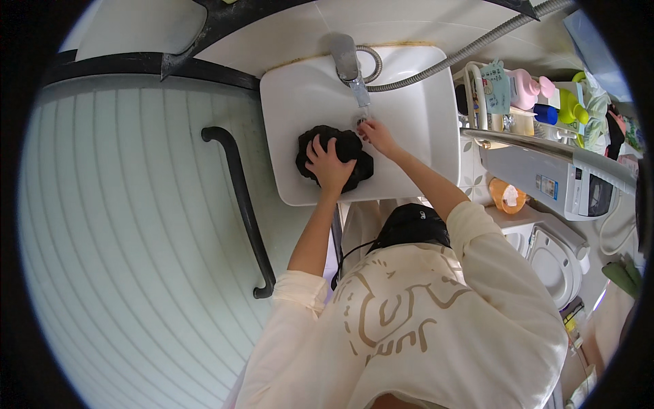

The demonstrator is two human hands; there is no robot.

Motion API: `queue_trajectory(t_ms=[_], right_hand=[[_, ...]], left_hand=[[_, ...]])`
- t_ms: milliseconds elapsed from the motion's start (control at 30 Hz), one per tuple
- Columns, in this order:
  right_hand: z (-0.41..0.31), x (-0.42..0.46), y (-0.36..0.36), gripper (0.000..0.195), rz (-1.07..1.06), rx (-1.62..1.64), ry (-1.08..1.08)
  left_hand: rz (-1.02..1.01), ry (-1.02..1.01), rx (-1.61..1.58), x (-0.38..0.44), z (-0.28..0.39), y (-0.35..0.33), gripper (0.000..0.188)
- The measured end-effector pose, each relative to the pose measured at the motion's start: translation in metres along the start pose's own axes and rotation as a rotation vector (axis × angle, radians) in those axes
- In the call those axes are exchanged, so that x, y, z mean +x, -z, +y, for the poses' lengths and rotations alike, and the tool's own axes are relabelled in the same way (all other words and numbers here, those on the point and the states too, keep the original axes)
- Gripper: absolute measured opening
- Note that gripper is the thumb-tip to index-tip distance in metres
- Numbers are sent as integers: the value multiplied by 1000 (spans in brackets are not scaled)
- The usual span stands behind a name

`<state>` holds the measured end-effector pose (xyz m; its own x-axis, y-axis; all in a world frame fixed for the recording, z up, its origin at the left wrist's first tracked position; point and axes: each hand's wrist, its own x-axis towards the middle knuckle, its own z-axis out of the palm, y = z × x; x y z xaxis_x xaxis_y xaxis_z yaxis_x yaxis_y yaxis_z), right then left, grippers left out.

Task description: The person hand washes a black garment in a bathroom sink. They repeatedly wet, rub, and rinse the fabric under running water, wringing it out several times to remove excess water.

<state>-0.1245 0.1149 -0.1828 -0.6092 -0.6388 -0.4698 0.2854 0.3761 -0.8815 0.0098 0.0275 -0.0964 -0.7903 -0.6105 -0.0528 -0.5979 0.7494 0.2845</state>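
Note:
A white washbasin (409, 153) lies before me, with a bundle of black cloth (360, 171) in its left part. Spread over the top of the cloth, my left hand (328, 163) presses on it with fingers apart; whether it grips any fabric cannot be told. My right hand (377, 137) is just below the spout of the metal faucet (349, 61), over the drain area to the right of the cloth. Its fingers are bent close together, and what lies between them is hard to make out. Water seems to run from the spout beside these fingers.
A grey corrugated hose (434, 69) crosses the basin's upper right. Pink (522, 88) and green bottles (569, 106) crowd a shelf at the right, beside a metal rail (531, 142). On the left stands a ribbed glass door (143, 204) with a black handle (240, 204). A toilet (554, 266) is lower right.

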Motion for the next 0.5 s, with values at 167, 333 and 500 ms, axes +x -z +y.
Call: queue_trajectory(t_ms=[167,333,500], right_hand=[[-19,23,-3,20,-69,-9,62],[-8,-13,1,31,37,-61,4],[0,-70,1,64,-179,74,-349]], left_hand=[[1,100,-48,24,-14,-11,51],[71,251,-184,44,-26,-19,48],[109,423,-619,46,-34,-14,45]])
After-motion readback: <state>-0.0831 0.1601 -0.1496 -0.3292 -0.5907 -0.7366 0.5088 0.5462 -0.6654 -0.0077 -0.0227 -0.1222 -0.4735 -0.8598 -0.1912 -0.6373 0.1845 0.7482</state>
